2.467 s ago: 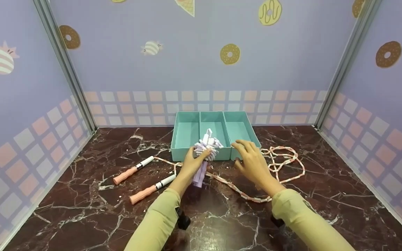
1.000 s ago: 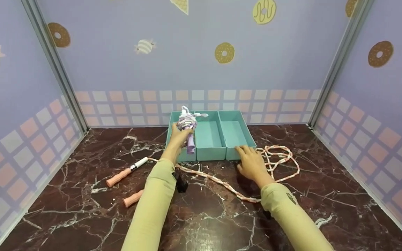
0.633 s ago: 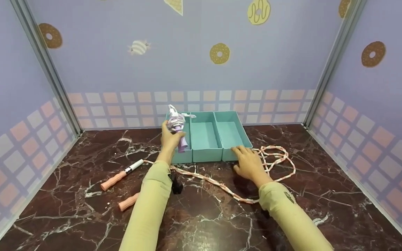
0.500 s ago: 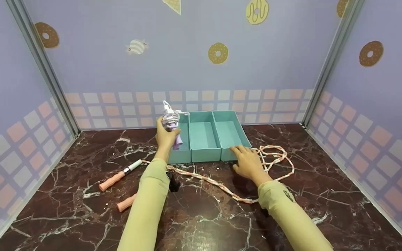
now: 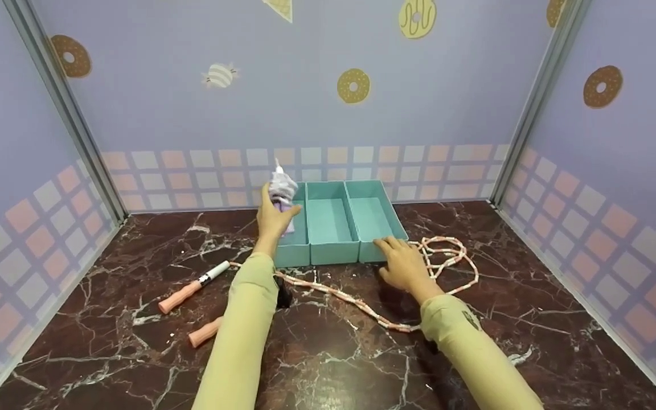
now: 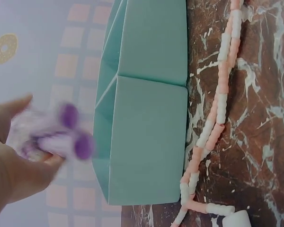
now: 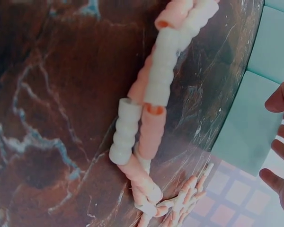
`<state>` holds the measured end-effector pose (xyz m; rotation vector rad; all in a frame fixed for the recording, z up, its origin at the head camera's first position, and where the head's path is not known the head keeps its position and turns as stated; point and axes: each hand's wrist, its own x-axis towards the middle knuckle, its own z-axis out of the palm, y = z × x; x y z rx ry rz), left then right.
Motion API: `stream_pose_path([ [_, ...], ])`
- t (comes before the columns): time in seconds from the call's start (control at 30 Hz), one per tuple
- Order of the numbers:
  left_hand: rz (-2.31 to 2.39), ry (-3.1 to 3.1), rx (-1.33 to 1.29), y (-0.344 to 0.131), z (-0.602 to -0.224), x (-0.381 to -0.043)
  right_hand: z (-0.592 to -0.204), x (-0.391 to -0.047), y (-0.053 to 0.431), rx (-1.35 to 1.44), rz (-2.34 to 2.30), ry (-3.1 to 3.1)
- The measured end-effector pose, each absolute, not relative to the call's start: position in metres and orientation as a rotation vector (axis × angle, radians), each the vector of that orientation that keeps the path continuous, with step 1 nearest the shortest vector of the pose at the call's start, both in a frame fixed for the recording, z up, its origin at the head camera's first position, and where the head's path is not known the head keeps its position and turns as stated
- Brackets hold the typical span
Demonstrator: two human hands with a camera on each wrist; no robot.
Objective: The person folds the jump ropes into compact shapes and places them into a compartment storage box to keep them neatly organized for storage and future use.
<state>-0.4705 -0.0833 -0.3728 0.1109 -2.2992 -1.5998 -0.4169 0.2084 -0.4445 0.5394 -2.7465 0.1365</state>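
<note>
My left hand (image 5: 273, 221) grips a bundled purple-and-white beaded jump rope (image 5: 283, 188) over the left compartment of the teal three-part box (image 5: 335, 254). In the left wrist view, the blurred ends of its two purple handles (image 6: 75, 132) point toward the box, and the thumb and fingers wrap around the bundle. At the front of the right compartment, my right hand (image 5: 405, 265) rests its fingertips on the rim. From the right wrist camera, its fingers (image 7: 279, 150) are spread and loosely bent beside the teal wall (image 7: 251, 123).
A pink-and-white beaded jump rope (image 5: 356, 304) stretches across the dark marbled table in front of the box, looping at the right. One pink handle (image 5: 179, 299) lies at the left; another pink handle (image 5: 205, 331) is partly under the left sleeve. Patterned walls stand behind and at both sides.
My left hand has carried the purple jump rope from the box's front middle to above the left compartment. The right hand has come to the right compartment's front rim and stayed there.
</note>
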Motion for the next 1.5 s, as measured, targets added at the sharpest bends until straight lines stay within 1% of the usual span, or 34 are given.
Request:
stream_pose_path([
  [0.3, -1.520, -2.459, 0.056, -0.085, -0.376, -0.464, -0.445, -0.417, 0.207, 0.533, 0.144, -2.737],
  [0.63, -1.453, -2.518, -0.062, -0.088, -0.382, -0.456, -0.449, -0.417, 0.208, 0.540, 0.128, -2.724],
  [1.0, -1.309, -2.638, -0.150, -0.097, -0.388, -0.450, -0.448, -0.415, 0.205, 0.542, 0.121, -2.740],
  [1.5, -1.045, -2.793, -0.335, -0.115, -0.390, -0.441, -0.446, -0.413, 0.203, 0.502, 0.150, -2.773],
])
